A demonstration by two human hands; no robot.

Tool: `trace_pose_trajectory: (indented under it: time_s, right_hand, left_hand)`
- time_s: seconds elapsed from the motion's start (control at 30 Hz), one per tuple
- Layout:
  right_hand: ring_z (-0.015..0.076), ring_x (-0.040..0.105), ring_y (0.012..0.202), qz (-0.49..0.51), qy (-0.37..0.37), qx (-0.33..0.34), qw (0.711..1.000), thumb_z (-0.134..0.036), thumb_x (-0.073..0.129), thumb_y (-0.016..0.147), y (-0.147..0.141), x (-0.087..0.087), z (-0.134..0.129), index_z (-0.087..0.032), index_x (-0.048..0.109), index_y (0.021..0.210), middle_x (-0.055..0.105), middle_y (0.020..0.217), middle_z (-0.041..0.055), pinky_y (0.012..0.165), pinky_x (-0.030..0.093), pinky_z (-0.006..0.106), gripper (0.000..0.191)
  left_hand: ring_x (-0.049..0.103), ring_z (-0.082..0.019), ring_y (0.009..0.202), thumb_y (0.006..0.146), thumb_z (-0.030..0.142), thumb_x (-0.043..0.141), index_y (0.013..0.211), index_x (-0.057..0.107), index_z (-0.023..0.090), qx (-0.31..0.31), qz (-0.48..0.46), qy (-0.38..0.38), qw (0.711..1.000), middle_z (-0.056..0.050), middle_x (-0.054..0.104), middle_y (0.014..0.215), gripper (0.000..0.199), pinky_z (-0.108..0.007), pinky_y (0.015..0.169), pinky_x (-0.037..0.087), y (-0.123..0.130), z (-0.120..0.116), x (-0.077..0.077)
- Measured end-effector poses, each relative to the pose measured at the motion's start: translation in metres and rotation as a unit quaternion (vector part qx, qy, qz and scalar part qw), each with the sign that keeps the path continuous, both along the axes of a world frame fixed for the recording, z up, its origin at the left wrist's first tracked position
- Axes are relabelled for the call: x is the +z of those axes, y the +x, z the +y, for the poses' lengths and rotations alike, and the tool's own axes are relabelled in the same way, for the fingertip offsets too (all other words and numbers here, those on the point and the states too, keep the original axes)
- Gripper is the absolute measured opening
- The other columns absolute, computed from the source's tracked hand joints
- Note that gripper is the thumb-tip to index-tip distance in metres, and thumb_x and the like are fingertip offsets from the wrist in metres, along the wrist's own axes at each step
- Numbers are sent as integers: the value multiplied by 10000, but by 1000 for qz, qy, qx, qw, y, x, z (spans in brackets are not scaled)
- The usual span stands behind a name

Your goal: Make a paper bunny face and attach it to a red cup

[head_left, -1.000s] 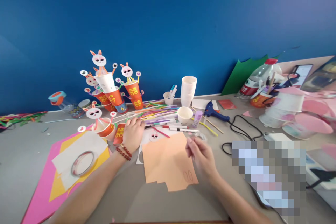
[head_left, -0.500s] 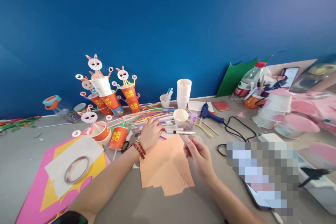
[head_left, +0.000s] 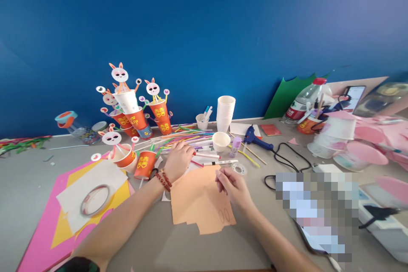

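My left hand (head_left: pixel 179 158), with a beaded bracelet at its wrist, rests palm down on the loose markers behind the orange paper. Its fingers are extended, their undersides hidden. A marker with a red end (head_left: pixel 207 155) lies beside its fingertips, and a white marker with black print (head_left: pixel 220 162) lies just in front. Over the right part of the orange paper (head_left: pixel 200 199) is my right hand (head_left: pixel 233 186), its thumb and fingers pinched together; anything between them is too small to make out. Two pencilled ovals (head_left: pixel 223 215) show on the paper's lower right.
Rabbit-topped paper cups (head_left: pixel 159 112) stand at the left. A tape ring (head_left: pixel 95 199) lies on coloured sheets. White cups (head_left: pixel 225 114), a glue stick (head_left: pixel 235 147), a small tape roll (head_left: pixel 239 168) and a blue glue gun (head_left: pixel 256 139) lie ahead. A power strip (head_left: pixel 379 225) and cables are right.
My right hand has moved left over the paper, uncovering the small tape roll. My left hand stays on the markers; the red-ended marker beside it has shifted slightly. The view has turned a little.
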State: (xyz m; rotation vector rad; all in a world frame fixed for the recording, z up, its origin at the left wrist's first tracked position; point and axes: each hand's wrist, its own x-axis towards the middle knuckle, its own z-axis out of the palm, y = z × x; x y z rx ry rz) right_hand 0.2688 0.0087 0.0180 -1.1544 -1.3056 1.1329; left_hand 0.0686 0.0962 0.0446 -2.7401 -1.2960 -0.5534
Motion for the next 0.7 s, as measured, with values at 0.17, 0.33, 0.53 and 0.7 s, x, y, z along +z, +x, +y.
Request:
trace_pose_trajectory:
  time_s: [0.17,0.33,0.53,0.7]
  right_hand:
    - [109,435,484,25,-23,60,998,-523,595,875,-7,-1,-3,-197,529,701,527,556,-24,450,311,235,375]
    - [117,477,528,67,26,-21,997,-409,645,857,-10,1,-13,-200,599,882,524,607,-35,472,344,234,215]
    - [100,477,457,123,-19,68,990,-357,676,811,-6,1,-18,-200,549,666,525,571,-35,417,319,222,248]
    - [101,481,481,121,-24,160,979,-335,652,851,-2,16,-34,-186,584,694,545,582,-24,453,342,229,227]
  left_hand:
    - [576,-200,971,1000,225,426,1007,589,192,-62,-74,-8,995,-48,681,996,166,-372,913,405,1,-48,18]
    - [589,-203,892,998,251,426,999,563,178,-118,-164,-95,975,-61,661,946,155,-354,838,432,11,-79,17]
    - [569,-174,791,1015,333,347,924,571,185,-96,-207,-340,912,-39,622,865,284,-282,719,427,15,-96,10]
    - [351,-98,519,985,541,339,818,497,172,-108,-351,-569,736,50,393,617,435,-232,517,335,11,-121,13]
